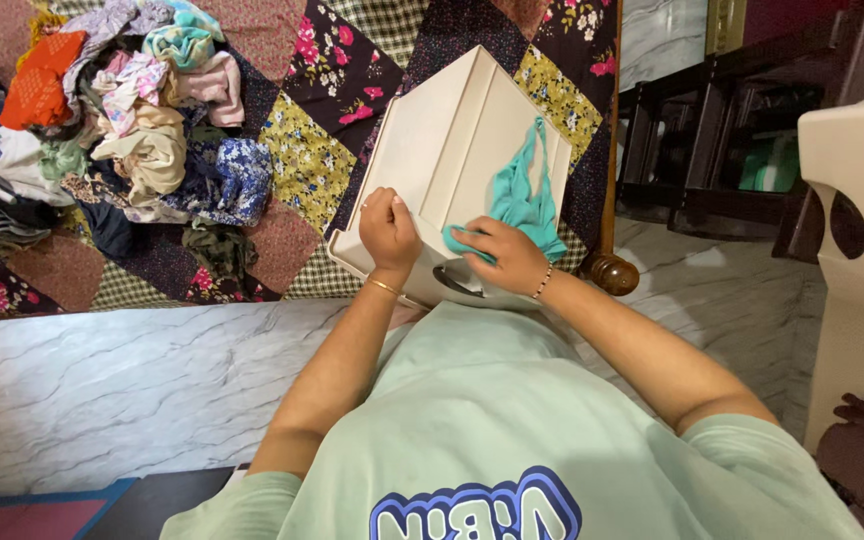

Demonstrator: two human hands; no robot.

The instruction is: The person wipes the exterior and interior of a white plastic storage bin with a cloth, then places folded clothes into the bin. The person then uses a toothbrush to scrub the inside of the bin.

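Head view, looking down. A cream rectangular plastic drawer (442,150) rests on the near right part of a bed covered by a floral patchwork quilt (312,150). The left hand (389,228), closed in a fist, grips the drawer's near rim. The right hand (500,255) presses on a teal fabric garment (522,195) lying inside the drawer, fingers loosely curled over its near end. A heap of mixed coloured clothes (102,130) lies at far left on the quilt.
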